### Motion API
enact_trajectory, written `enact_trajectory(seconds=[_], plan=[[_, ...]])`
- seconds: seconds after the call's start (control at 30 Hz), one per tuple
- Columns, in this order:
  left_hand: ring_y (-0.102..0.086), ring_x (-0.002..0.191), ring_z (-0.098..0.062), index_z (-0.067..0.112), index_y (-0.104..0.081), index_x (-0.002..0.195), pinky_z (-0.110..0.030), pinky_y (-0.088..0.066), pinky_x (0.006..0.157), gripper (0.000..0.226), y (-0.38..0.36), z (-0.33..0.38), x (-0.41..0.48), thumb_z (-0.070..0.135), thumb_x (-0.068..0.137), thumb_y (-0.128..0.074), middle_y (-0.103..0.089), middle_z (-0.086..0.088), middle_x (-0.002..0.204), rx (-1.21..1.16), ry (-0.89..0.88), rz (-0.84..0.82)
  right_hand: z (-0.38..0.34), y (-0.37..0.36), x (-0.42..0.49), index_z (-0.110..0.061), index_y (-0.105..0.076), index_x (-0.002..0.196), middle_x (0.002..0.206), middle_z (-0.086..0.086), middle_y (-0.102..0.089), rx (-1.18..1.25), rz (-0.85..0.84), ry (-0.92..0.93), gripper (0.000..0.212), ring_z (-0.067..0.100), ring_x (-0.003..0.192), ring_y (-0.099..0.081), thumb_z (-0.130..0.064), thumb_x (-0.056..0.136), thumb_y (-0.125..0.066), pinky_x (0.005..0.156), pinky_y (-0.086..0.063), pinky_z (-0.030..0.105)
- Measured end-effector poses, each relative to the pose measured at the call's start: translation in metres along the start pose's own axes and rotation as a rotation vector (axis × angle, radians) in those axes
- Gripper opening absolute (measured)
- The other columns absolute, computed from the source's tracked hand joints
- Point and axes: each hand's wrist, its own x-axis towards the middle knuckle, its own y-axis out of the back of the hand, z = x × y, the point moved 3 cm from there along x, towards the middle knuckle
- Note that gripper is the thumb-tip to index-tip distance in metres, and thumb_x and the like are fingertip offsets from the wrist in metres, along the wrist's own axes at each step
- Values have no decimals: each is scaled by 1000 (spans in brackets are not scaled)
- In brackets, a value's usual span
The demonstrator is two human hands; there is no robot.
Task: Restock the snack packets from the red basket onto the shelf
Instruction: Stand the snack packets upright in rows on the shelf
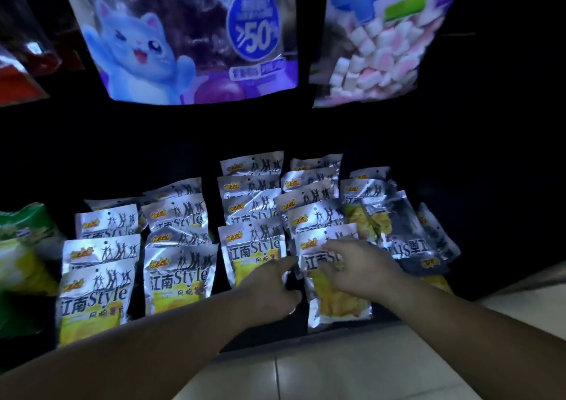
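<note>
We see snack packets [180,280]: crinkled shiny silver foil (clear window) | hanging bags [190,35]: glossy plastic | floor tiles [382,369]: smooth.

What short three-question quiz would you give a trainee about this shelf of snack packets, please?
1. True or false: the right hand rests on a front-row silver packet.
2. Fill in: the purple bag above the packets shows a blue ____.
3. Where does the upside-down packet lie? A: left end of the shelf; B: right end.
Key: 1 true; 2 cat; 3 B.
</note>
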Motion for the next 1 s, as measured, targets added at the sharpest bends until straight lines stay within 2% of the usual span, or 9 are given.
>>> enact_trajectory(seconds=[0.1,0.17,0.23,0.43,0.53,0.63,0.77,0.9,1.0], plan=[[-62,123,-23,43,-32,154,-33,-56,95,84,-5,34,-3,44,80,-70,-50,-2,152,-26,-61,-15,15,28,-33,-38,-63,123,123,-9,-64,-19,-84,-68,37,17,110,-62,-57,93,-51,82,-51,32],[-63,123,-26,44,-29,155,-30,-54,93,84,-11,61,-4,44,84,-72,-42,-3,159,8,-91,-39,33,44,-54,-38,-63,89,92,-12,-61,-33,-114,-125,23,16,89,-61,-58,90,-53,69,-47,29],[-65,117,-24,40,-22,160,-30,-54,89,81,-15,90,-6,36,94,-68,-35,-3,163,97,-107,-78,60,52,-72,-30,-57,76,78,-10,-59,17,-94,-221,31,15,84,-62,-60,82,-55,75,-52,33],[-56,127,-22,37,-22,160,-35,-49,106,78,-28,165,-1,38,95,-65,-45,-2,155,240,-162,-180,126,57,-107,-23,-70,99,88,-4,-72,380,109,-376,27,13,80,-67,-46,88,-64,76,-54,29],[-49,136,-25,31,-22,161,-30,-45,107,77,-40,174,18,35,97,-64,-40,-5,159,169,-176,-164,142,57,-96,-32,-70,111,100,-1,-74,617,234,-436,35,10,70,-63,-57,88,-62,67,-51,29],[-51,135,-27,37,-29,158,-38,-46,112,78,-57,172,51,47,89,-67,-38,-4,161,87,-130,-156,158,47,-68,-30,-70,109,106,2,-70,721,287,-493,35,19,88,-66,-57,96,-53,81,-53,36],[-66,105,-18,37,-39,153,-29,-56,93,71,-75,176,101,46,89,-66,-51,-2,150,-7,-90,-91,174,24,-29,-25,-65,129,124,-1,-63,818,340,-533,49,24,121,-59,-58,99,-47,105,-45,38],[-64,71,-12,25,-51,145,-22,-56,65,52,-88,174,150,19,95,-66,-65,-4,111,-91,-41,1,197,-14,-10,-33,-64,105,94,-6,-68,715,463,-482,39,19,91,-67,-63,98,-40,84,-55,38],[-60,71,-8,27,-56,140,-11,-45,49,51,-97,165,169,19,92,-71,-66,-4,115,-139,-20,-39,217,-30,-5,-41,-60,121,109,-9,-69,718,390,-457,40,13,98,-66,-65,96,-41,92,-54,40]])
